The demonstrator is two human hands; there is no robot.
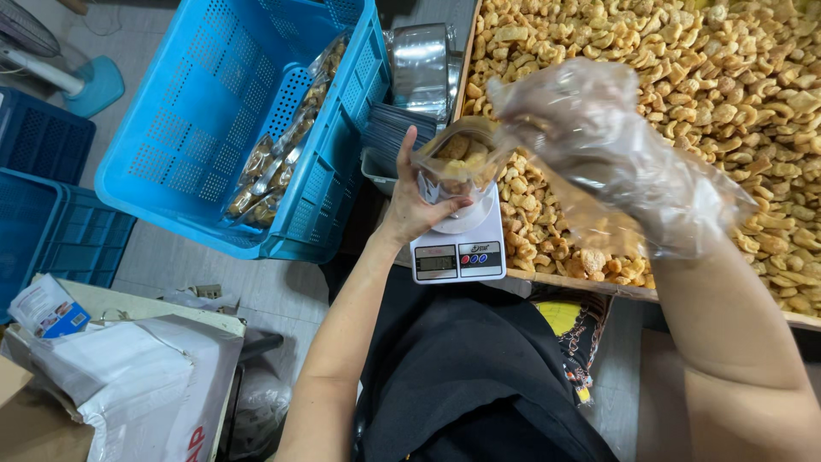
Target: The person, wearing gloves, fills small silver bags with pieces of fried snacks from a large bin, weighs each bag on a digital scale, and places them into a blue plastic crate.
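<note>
— Two hands at the white kitchen scale [457, 248]. Grip on each?

— Left hand [416, 210], bare, fingers and thumb wrapped round a small clear pouch [459, 158] half full of fried snack pieces; the pouch sits on the scale's round platform. Right hand [590, 137], in a loose clear plastic glove, fingers bunched together at the pouch mouth, just above the scale. Can't tell if it pinches any pieces; the glove film blurs the fingertips.

— Around the scale?

— Right of it, a big tray [599, 287] heaped with the same golden snacks, cut off at the frame edge. Left of it, a blue plastic crate [214, 94] with filled pouches [278, 154] leaning on its inner wall. Behind the scale, steel bowls [421, 64] and a dark stack, partly hidden by the left hand.

— Display?

— Too small to read.
</note>
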